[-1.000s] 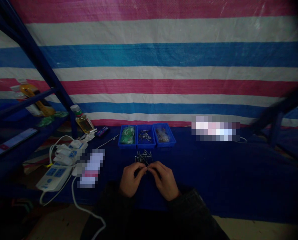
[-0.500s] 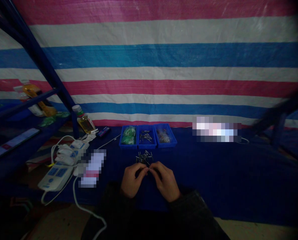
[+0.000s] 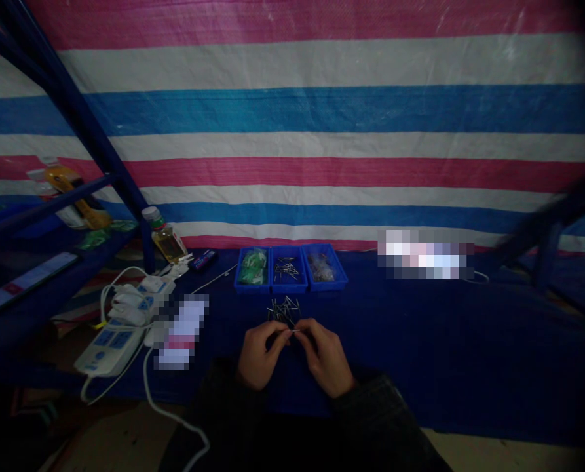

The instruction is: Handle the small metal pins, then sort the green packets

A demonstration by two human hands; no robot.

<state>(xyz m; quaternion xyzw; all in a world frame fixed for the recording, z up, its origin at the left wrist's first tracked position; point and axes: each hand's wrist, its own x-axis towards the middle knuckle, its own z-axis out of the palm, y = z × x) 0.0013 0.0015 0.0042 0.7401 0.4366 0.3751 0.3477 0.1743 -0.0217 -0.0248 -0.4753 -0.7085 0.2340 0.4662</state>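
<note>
The left hand point(image 3: 261, 354) and right hand point(image 3: 325, 357) nearly meet, thumbs and forefingers pinching a thin pale piece point(image 3: 294, 330) between them — too small to identify. Just beyond the fingertips lies a loose pile of metal pins point(image 3: 283, 309). Past the pile, three blue trays point(image 3: 289, 287) stand side by side, the middle one holding similar pins. Well left of the left hand sits a white power strip point(image 3: 108, 351).
</note>
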